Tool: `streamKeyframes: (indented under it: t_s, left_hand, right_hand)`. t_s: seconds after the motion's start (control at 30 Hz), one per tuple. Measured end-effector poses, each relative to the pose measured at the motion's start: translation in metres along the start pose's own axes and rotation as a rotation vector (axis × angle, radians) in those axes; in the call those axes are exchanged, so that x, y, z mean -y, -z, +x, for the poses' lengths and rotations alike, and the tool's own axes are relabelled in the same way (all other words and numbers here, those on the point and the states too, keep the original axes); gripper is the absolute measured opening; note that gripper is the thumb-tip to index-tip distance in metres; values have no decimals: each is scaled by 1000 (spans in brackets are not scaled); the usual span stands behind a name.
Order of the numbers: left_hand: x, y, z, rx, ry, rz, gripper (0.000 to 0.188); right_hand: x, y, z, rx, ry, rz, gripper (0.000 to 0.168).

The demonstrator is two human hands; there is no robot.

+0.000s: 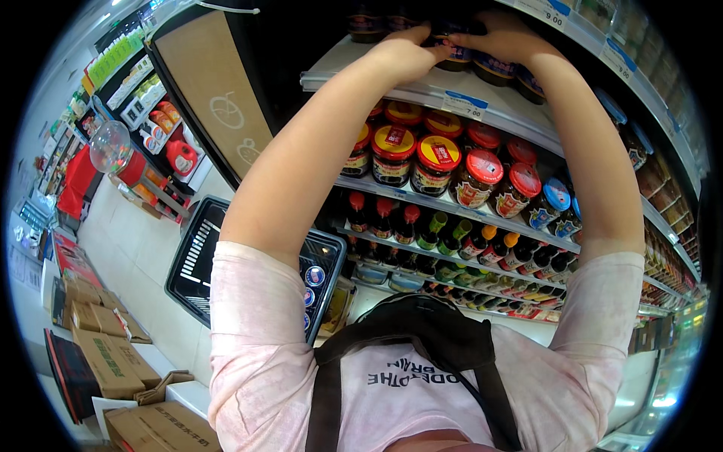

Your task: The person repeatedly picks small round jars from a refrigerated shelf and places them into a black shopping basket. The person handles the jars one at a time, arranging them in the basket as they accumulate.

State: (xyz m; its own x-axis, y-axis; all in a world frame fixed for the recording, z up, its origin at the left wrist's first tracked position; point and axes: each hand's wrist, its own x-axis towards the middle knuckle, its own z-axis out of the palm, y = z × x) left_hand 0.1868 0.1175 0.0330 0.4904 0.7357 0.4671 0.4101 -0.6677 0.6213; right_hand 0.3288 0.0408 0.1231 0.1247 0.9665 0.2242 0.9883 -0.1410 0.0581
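Both my arms reach up to a shelf at the top of the view. My left hand and my right hand are on either side of a dark glass jar with a purple label, thumbs almost meeting on its front. More dark jars of the same kind stand to the right, beneath my right hand, and others stand at the left on the shelf. The fingertips behind the jar are hidden in shadow.
Below are shelves of jars with yellow-and-red lids, red-lidded jars and sauce bottles. A black shopping basket holding round-lidded items is at the lower left. Cardboard boxes and a gumball machine stand farther left.
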Motion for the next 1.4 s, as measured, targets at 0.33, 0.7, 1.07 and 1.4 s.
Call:
streamKeyframes:
  t_s: [0.33, 0.7, 1.07, 1.4]
  left_hand:
    - [-12, 4, -12, -96, -31, 28, 70]
    - [-10, 9, -29, -291, -337, 125, 60]
    - [-11, 17, -68, -517, -588, 144, 53]
    - [-15, 28, -110, -517, -584, 22, 56]
  right_hand:
    - [-30, -37, 20, -301, 176, 122, 72]
    - [8, -12, -44, -449, -18, 318, 72]
    - [9, -25, -57, -520, 242, 660, 67]
    - [22, -40, -78, -489, 431, 882, 61]
